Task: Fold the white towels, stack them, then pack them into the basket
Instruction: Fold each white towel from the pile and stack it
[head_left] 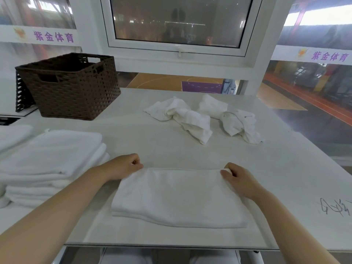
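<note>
So the folded towel (177,197) lay flat on the white surface (266,168) right in front of the person, and both hands were on its far edge. The left hand (123,165) pinched the far left corner with curled fingers, and the right hand (238,178) did the same at the far right corner, thumb and fingers closed on the cloth. The rest of the towel spread out toward the person between the two forearms. Just to the left sat a stack of folded towels (51,161), close to the left arm. Further back on the surface were two crumpled towels, one (182,117) near the middle and another (236,121) just beside it on the right. The brown woven basket (74,90) stood at the back left, well apart from the hands.
</note>
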Demonstrator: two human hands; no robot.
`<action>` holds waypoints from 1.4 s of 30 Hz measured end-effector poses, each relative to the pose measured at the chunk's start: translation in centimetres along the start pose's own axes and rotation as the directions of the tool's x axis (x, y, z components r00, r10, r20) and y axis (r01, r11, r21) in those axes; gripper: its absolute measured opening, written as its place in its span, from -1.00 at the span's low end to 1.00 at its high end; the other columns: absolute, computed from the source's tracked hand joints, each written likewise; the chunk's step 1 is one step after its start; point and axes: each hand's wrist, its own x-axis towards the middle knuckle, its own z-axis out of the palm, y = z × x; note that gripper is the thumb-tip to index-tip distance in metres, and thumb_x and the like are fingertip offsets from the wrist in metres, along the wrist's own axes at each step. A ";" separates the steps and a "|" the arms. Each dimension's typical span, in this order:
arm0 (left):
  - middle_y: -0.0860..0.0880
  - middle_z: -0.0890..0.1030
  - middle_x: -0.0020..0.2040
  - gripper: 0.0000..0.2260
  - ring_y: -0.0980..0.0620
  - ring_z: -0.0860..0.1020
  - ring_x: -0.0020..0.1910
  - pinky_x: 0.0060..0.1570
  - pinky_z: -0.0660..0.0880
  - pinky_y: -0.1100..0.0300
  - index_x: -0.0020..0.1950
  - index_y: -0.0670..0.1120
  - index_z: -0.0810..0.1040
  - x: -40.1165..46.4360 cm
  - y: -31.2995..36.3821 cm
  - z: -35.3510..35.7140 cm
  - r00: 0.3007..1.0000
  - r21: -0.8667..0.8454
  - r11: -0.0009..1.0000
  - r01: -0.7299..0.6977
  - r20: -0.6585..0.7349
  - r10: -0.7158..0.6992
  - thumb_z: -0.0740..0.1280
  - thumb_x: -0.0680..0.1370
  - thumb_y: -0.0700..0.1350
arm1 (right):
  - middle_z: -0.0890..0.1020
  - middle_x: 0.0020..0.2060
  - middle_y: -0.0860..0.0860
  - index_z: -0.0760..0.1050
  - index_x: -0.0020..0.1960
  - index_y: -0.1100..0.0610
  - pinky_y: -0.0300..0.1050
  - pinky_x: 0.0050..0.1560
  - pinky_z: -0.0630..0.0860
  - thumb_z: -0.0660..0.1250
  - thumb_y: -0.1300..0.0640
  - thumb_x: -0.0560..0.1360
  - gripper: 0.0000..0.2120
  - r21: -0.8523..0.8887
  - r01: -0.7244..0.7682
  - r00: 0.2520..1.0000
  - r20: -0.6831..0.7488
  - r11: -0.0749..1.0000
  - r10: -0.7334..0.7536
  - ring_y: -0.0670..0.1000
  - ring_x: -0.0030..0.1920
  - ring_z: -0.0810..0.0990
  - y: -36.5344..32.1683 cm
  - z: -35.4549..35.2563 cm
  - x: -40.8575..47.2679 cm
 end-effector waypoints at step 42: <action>0.08 0.08 0.60 -0.47 0.07 0.00 0.58 0.54 -0.08 0.05 0.59 0.00 0.07 -6.6 3.7 4.9 0.994 0.333 0.943 0.011 -0.105 0.025 -0.02 0.65 0.16 | 0.19 0.56 -0.07 0.07 0.60 0.03 -0.11 0.53 0.01 0.06 -0.08 0.66 -0.45 -0.177 -0.093 0.993 -0.091 0.980 0.078 -0.04 0.55 0.13 0.9 3.0 -4.8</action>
